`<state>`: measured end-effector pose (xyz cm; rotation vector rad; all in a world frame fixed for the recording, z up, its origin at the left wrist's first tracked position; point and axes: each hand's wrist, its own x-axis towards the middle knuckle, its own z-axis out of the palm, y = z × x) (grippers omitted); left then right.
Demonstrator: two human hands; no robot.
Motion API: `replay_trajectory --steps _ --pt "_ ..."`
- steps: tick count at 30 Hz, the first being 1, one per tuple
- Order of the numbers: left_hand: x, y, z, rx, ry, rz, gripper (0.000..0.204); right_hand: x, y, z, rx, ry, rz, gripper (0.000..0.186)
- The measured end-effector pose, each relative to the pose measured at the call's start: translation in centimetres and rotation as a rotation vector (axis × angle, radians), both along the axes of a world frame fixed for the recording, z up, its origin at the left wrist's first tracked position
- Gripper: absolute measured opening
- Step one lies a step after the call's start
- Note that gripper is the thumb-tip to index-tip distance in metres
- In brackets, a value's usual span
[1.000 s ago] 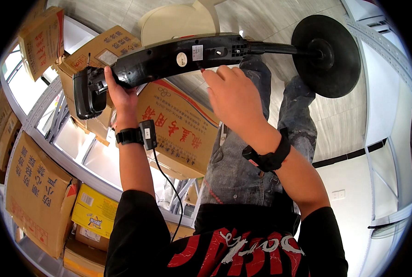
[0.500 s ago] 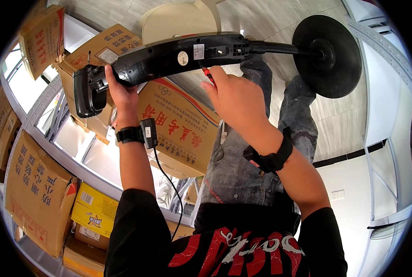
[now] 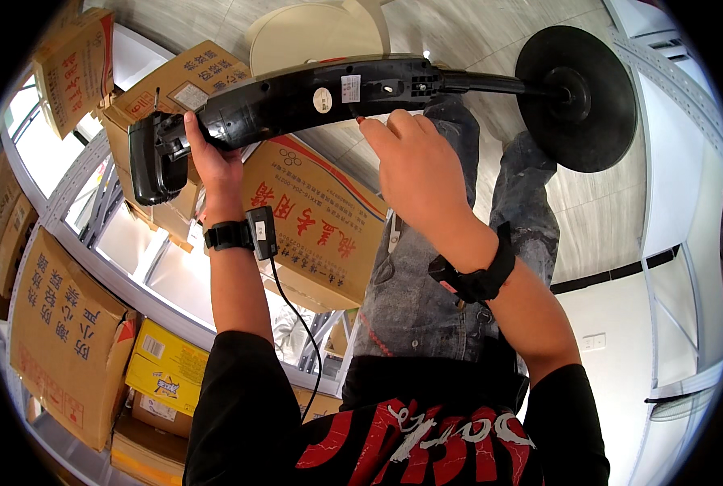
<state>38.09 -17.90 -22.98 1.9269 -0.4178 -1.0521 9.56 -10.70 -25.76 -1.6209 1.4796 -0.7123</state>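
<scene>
A long black curved plastic device (image 3: 289, 113) lies across the view in front of me, with a slim pole and a round black disc (image 3: 531, 97) at its right end. A boxy black part (image 3: 155, 166) is hinged to its left end. My left hand (image 3: 213, 166) grips the body near that hinge, thumb up along the near face. My right hand (image 3: 422, 166) is closed round a screwdriver (image 3: 361, 119) with a red and black handle, mostly hidden in the fingers. Its shaft points at the body's lower edge, below two stickers; the tip is hard to make out.
A large cardboard box (image 3: 309, 219) stands beyond my left forearm. More cartons (image 3: 66, 340) and a yellow box (image 3: 165, 366) sit on grey metal shelving at left. A beige round-topped stool (image 3: 317, 36) is behind the device. White shelving (image 3: 677, 162) runs along the right.
My right hand has turned around the screwdriver and its fingers now cover more of the handle. The left hand holds its place; the device has barely shifted.
</scene>
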Motion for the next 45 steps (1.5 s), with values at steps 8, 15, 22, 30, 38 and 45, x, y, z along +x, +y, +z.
replay_trajectory --steps 8,15,22,30,38,45 --pt "0.1 0.1 -0.1 -0.010 0.014 -0.023 0.048 -0.1 0.0 0.3 0.107 0.022 0.023 0.014" --pt "-0.2 0.0 0.1 0.003 0.016 -0.016 0.047 -0.6 -0.4 1.1 0.268 0.022 0.066 0.018" --pt "-0.3 0.0 0.1 -0.014 0.013 0.005 0.045 -0.8 -0.3 1.2 0.219 -0.017 0.036 0.019" --pt "0.0 0.1 -0.1 -0.030 0.018 0.008 0.046 -0.7 0.5 -0.4 0.004 -0.019 0.003 0.020" --pt "0.7 0.1 -0.3 -0.032 0.033 -0.004 0.050 -1.0 1.0 0.2 0.270 -0.080 0.071 0.023" --pt "0.4 0.1 -0.3 -0.033 0.017 -0.009 0.049 -2.0 1.8 0.1 0.171 -0.159 0.029 0.023"
